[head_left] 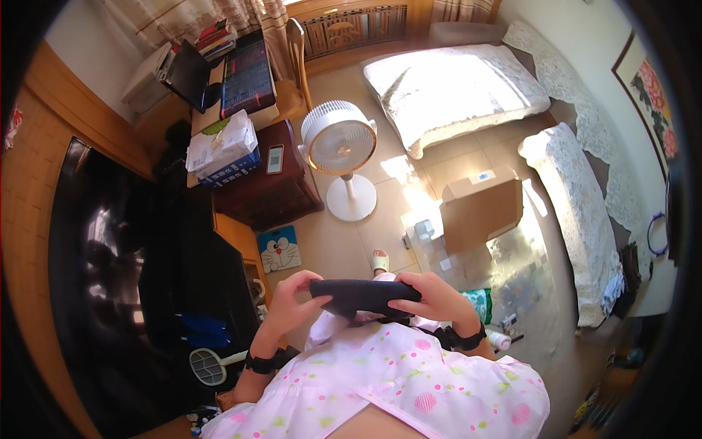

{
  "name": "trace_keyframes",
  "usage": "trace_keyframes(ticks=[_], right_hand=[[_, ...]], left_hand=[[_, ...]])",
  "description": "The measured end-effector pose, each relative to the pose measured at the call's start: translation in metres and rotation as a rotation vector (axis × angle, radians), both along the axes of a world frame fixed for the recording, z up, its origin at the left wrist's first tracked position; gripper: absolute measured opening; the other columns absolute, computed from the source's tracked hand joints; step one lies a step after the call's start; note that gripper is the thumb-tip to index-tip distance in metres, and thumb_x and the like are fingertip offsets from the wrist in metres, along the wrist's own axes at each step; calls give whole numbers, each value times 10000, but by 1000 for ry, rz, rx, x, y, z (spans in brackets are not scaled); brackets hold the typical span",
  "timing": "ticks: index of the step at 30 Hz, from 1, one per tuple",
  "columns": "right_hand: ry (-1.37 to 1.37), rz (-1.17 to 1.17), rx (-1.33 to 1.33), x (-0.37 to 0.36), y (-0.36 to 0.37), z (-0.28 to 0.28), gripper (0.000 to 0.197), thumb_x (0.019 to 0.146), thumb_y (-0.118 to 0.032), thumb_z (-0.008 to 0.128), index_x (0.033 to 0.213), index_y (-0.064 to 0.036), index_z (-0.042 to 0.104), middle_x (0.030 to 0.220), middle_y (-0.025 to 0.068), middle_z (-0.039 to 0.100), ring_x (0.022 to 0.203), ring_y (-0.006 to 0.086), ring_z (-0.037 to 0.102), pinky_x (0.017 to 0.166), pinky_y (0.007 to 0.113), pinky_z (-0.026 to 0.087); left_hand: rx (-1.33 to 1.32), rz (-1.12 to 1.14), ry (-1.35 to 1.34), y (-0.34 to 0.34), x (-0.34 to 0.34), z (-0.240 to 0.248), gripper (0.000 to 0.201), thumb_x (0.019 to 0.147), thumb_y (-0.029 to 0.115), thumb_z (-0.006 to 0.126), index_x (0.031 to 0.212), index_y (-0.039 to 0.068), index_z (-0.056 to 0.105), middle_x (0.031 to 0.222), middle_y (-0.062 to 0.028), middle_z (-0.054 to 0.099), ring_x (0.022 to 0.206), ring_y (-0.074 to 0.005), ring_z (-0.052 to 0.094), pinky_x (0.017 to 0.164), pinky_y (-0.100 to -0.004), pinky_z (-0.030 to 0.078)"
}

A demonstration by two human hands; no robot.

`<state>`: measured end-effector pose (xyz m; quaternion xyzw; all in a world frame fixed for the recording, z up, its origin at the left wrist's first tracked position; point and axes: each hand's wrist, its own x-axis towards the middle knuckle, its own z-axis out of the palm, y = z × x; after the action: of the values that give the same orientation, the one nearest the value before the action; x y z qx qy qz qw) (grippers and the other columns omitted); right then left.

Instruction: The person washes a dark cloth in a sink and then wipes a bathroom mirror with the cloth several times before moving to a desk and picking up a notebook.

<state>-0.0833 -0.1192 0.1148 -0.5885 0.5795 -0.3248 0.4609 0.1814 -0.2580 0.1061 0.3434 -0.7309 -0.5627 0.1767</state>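
A dark, oblong, soft-looking thing (358, 298), perhaps folded cloth or a case, stretches level between my two hands in front of my body. My left hand (298, 298) pinches its left end, thumb on the near face and fingers behind. At the right end, my right hand (431, 296) grips it the same way. What kind of thing it is I cannot make out. Both wrists wear black bands, and my pink-and-white patterned top lies just below.
Ahead stands a white pedestal fan (344, 146). An open cardboard box (482, 208) sits on the floor to the right, near cloth-covered seats (574, 212). On the left are a dark red cabinet (267, 179), a cluttered desk and a white racket-shaped swatter (208, 366).
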Motion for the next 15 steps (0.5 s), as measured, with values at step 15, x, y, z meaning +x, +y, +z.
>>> trace_keyframes(ticks=[15], right_hand=[[145,-677,-38,-162,-192,-47,266,718,-153,619,902,32,568,676,135,540,611,185,519,589,327,443]], left_hand=[[7,560,-63,-198,-15,-79,108,906,11,550,1011,-10,569,904,-96,678,837,-155,653,767,-259,512]])
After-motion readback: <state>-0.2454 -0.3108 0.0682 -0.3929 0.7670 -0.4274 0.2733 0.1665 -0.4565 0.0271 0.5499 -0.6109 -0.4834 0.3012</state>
